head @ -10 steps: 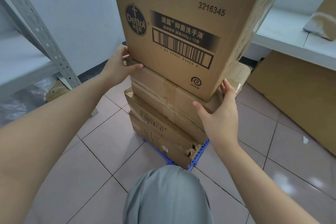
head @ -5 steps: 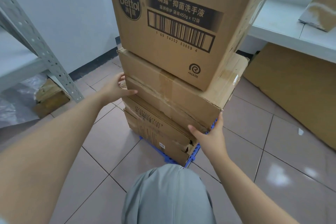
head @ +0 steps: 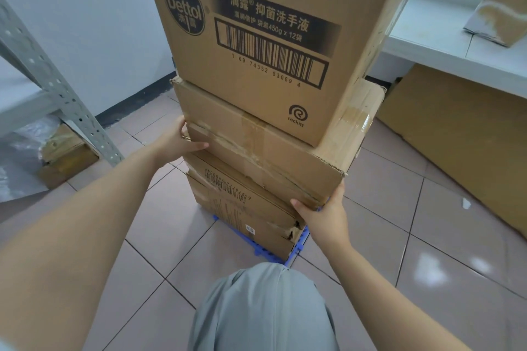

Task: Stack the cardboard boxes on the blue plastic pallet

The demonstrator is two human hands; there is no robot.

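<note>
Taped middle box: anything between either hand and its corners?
Nothing visible. The left hand rests on the taped middle box at its left corner and the right hand cups its near right corner. The Dettol box sits on top of it.

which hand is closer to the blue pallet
Right. The right hand grips the near bottom corner of the taped middle box, just above the blue pallet. The left hand holds that box's far left edge, higher and farther from it.
</note>
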